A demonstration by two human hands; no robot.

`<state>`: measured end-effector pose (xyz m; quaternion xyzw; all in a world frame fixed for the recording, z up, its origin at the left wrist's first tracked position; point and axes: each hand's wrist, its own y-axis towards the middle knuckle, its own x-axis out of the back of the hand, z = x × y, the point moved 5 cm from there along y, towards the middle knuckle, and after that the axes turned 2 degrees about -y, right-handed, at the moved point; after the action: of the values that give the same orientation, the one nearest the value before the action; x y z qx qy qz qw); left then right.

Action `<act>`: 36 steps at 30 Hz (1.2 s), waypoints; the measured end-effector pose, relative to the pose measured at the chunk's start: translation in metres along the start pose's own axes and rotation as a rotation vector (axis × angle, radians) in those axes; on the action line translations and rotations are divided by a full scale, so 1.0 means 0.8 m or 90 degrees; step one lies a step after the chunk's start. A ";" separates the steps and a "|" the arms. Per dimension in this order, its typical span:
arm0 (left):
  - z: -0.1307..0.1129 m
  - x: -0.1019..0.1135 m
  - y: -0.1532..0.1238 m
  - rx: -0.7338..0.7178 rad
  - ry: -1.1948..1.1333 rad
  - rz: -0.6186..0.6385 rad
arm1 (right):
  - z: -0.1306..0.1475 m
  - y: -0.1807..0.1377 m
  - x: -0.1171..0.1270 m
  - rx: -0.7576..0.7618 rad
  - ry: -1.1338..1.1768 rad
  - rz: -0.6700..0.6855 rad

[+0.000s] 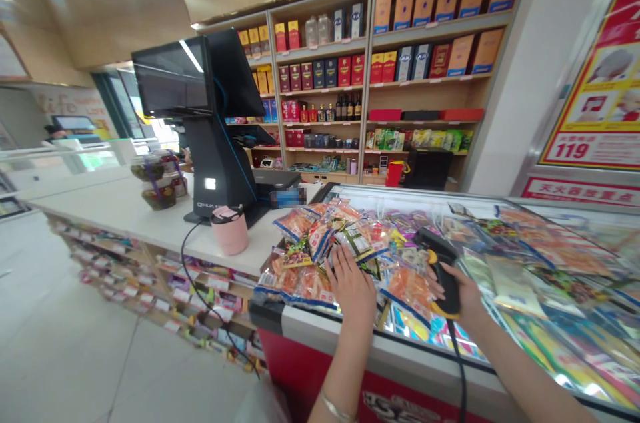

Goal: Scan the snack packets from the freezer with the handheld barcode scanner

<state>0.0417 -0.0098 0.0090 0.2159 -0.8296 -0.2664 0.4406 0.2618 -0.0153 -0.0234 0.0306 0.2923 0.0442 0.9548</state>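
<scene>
My right hand (pixel 463 289) is wrapped round a black and yellow barcode scanner (pixel 447 286), its head tipped toward the snack packets and its cable hanging down. My left hand (pixel 350 279) lies with fingers stretched over a heap of snack packets (pixel 300 281), touching the ones on top. These packets are clear plastic with orange contents and blue edges; some are darker green. They are piled on the glass top at the left end of a red chest freezer (pixel 300 356). What lies under my left palm is hidden.
Left of the heap, a pink cup (pixel 230 233) stands on the white counter (pixel 115 203), beside a black cash register terminal (pixel 210 169). Stacked jars (pixel 155 186) stand farther left. More packets show through the freezer glass. Shelves (pixel 327 49) with boxes and bottles line the back wall.
</scene>
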 end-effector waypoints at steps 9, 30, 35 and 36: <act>0.002 -0.001 -0.001 -0.010 0.029 -0.010 | 0.005 0.001 -0.009 0.028 -0.004 0.013; 0.001 0.002 -0.003 -0.017 0.031 -0.004 | 0.000 0.000 -0.006 0.008 0.010 -0.010; 0.001 0.003 -0.004 -0.022 0.031 -0.009 | -0.001 0.000 -0.008 -0.001 -0.010 0.010; 0.001 0.004 -0.004 -0.022 0.034 -0.009 | 0.000 0.000 -0.008 -0.002 -0.015 0.014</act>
<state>0.0396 -0.0137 0.0083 0.2214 -0.8114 -0.2779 0.4641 0.2564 -0.0160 -0.0202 0.0326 0.2807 0.0547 0.9577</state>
